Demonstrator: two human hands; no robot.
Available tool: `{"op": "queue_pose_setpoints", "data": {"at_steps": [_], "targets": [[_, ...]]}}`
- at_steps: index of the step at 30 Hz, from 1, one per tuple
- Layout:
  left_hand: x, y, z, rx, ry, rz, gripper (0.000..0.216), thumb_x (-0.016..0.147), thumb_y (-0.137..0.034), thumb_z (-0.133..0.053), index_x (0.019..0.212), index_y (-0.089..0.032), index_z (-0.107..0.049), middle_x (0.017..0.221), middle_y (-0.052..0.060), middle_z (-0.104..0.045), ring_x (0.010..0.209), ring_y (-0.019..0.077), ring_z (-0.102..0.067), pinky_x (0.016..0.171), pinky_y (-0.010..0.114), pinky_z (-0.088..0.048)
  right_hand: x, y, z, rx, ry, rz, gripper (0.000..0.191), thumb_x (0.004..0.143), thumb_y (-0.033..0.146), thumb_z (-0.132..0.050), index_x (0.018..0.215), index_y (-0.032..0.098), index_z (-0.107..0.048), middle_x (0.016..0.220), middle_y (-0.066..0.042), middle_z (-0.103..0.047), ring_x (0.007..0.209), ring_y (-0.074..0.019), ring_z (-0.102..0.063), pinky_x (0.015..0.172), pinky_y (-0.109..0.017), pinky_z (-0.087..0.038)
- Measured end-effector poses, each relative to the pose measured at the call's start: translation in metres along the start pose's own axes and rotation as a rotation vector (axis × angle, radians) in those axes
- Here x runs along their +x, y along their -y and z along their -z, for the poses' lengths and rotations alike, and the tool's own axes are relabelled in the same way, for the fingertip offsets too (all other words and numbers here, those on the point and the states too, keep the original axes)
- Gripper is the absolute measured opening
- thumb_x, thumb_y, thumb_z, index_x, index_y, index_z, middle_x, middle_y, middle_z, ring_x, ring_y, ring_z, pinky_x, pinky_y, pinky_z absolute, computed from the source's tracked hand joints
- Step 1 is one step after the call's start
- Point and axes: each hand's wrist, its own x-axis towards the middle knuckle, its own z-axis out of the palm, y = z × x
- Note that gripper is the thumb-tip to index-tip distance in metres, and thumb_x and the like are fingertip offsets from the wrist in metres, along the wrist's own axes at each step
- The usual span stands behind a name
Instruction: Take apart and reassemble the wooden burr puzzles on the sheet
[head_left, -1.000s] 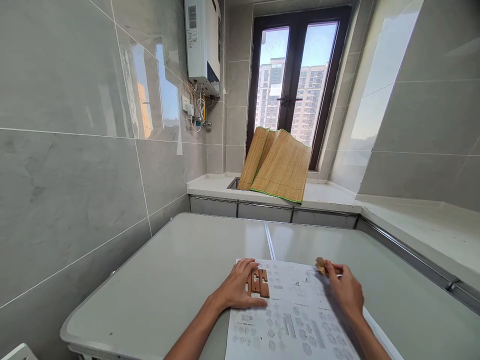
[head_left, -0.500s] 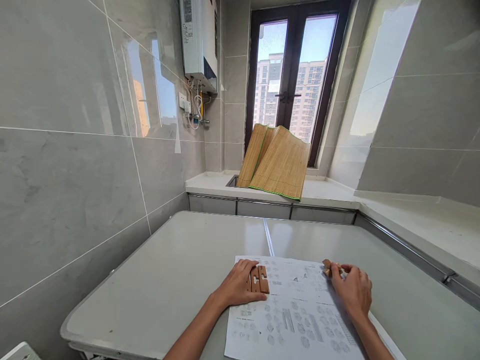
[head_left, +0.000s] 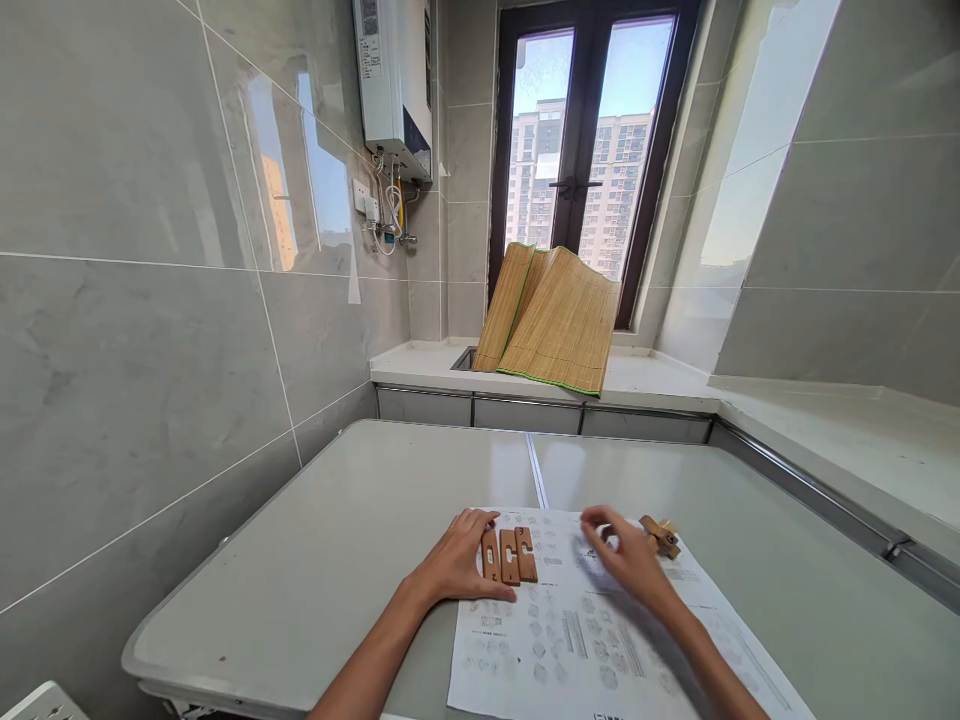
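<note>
Three flat brown wooden puzzle pieces (head_left: 527, 556) with cut-out notches lie side by side on a printed instruction sheet (head_left: 555, 650). My left hand (head_left: 454, 560) rests at their left side, thumb and fingers spread around the leftmost piece. Over the middle of the sheet is my right hand (head_left: 630, 560), slightly blurred, its fingers bent and a gap showing between thumb and forefinger; I see nothing in it. Just beyond that hand, on the right part of the sheet, sits a small cluster of wooden pieces (head_left: 661, 538).
The pale folding table (head_left: 300, 590) has a seam down its middle. Behind it runs a white ledge (head_left: 660, 378) with a bamboo mat (head_left: 562, 320) leaning at the window. A tiled wall (head_left: 135, 400) borders the left, with a water heater (head_left: 394, 90) high up.
My right hand has let go of the wooden cluster and moved left over the sheet. My left hand has shifted slightly left, uncovering more of the leftmost flat piece.
</note>
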Motion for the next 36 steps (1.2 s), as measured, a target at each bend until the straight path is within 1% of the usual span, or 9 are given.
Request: {"op": "queue_pose_setpoints", "data": {"at_steps": [3, 5, 10, 19, 21, 23, 26, 29, 36], "targets": [[-0.001, 0.001, 0.004, 0.000, -0.016, -0.016, 0.105, 0.053, -0.067, -0.087, 0.140, -0.026, -0.048, 0.129, 0.013, -0.056, 0.120, 0.0364, -0.053, 0.100, 0.049, -0.047, -0.003, 0.029, -0.028, 0.053, 0.263, 0.075, 0.029, 0.088, 0.046, -0.062, 0.107, 0.024, -0.065, 0.103, -0.005, -0.068, 0.087, -0.0219, -0.063, 0.074, -0.032, -0.050], [-0.001, 0.001, 0.006, 0.000, -0.018, -0.036, 0.102, 0.054, -0.065, -0.087, 0.140, -0.026, -0.049, 0.128, 0.012, -0.057, 0.119, 0.0359, -0.054, 0.101, 0.049, -0.046, -0.006, 0.039, -0.042, 0.027, 0.322, 0.100, 0.031, 0.084, 0.043, -0.067, 0.110, 0.026, -0.065, 0.107, -0.004, -0.065, 0.091, -0.0222, -0.062, 0.079, -0.033, -0.050], [-0.002, 0.005, 0.008, -0.014, -0.012, -0.024, 0.100, 0.053, -0.063, -0.089, 0.138, -0.026, -0.052, 0.126, 0.012, -0.059, 0.114, 0.0349, -0.057, 0.097, 0.047, -0.048, -0.010, 0.038, -0.052, -0.035, 0.329, 0.078, 0.031, 0.081, 0.045, -0.071, 0.107, 0.027, -0.066, 0.108, -0.004, -0.061, 0.093, -0.0234, -0.061, 0.082, -0.036, -0.049], [-0.002, 0.000, 0.010, -0.102, -0.029, 0.031, 0.098, 0.050, -0.062, -0.090, 0.135, -0.027, -0.056, 0.127, 0.011, -0.061, 0.116, 0.0347, -0.058, 0.099, 0.047, -0.048, -0.008, 0.035, -0.046, 0.169, 0.257, -0.030, 0.036, 0.079, 0.052, -0.075, 0.100, 0.024, -0.070, 0.099, -0.005, -0.066, 0.082, -0.0224, -0.058, 0.075, -0.035, -0.046], [0.001, -0.002, 0.010, -0.196, -0.059, 0.076, 0.098, 0.050, -0.059, -0.092, 0.135, -0.026, -0.057, 0.127, 0.011, -0.062, 0.118, 0.0343, -0.058, 0.102, 0.047, -0.046, -0.008, 0.038, -0.045, 0.283, 0.268, -0.064, 0.038, 0.078, 0.051, -0.077, 0.102, 0.023, -0.070, 0.096, -0.004, -0.067, 0.080, -0.0215, -0.058, 0.074, -0.034, -0.046], [0.006, -0.004, 0.007, -0.403, -0.100, 0.122, 0.090, 0.059, -0.057, -0.089, 0.136, -0.024, -0.056, 0.127, 0.012, -0.064, 0.120, 0.0329, -0.058, 0.106, 0.047, -0.044, -0.008, 0.041, -0.046, 0.473, 0.306, -0.106, 0.041, 0.077, 0.049, -0.080, 0.105, 0.022, -0.069, 0.090, -0.004, -0.068, 0.080, -0.0214, -0.059, 0.074, -0.034, -0.046], [0.013, -0.007, 0.000, -0.846, -0.106, 0.154, 0.069, 0.083, -0.060, -0.071, 0.136, -0.019, -0.055, 0.130, 0.016, -0.065, 0.125, 0.0313, -0.059, 0.110, 0.047, -0.041, -0.008, 0.044, -0.048, 0.772, 0.395, -0.170, 0.047, 0.075, 0.047, -0.083, 0.111, 0.021, -0.068, 0.086, -0.004, -0.068, 0.078, -0.0203, -0.061, 0.070, -0.032, -0.046], [0.016, -0.010, -0.007, -1.140, -0.053, 0.129, 0.065, 0.089, -0.064, -0.061, 0.132, -0.014, -0.058, 0.131, 0.018, -0.066, 0.126, 0.0322, -0.059, 0.115, 0.050, -0.036, -0.009, 0.044, -0.049, 0.925, 0.465, -0.202, 0.050, 0.071, 0.043, -0.086, 0.113, 0.021, -0.068, 0.084, -0.002, -0.066, 0.068, -0.0155, -0.058, 0.065, -0.030, -0.045], [0.018, -0.008, -0.012, -1.264, -0.057, 0.181, 0.061, 0.090, -0.064, -0.060, 0.128, -0.015, -0.062, 0.126, 0.017, -0.068, 0.124, 0.0310, -0.060, 0.116, 0.050, -0.033, -0.011, 0.041, -0.050, 0.950, 0.569, -0.250, 0.053, 0.065, 0.039, -0.090, 0.111, 0.021, -0.071, 0.074, 0.002, -0.063, 0.060, -0.0121, -0.052, 0.061, -0.028, -0.044]]}}
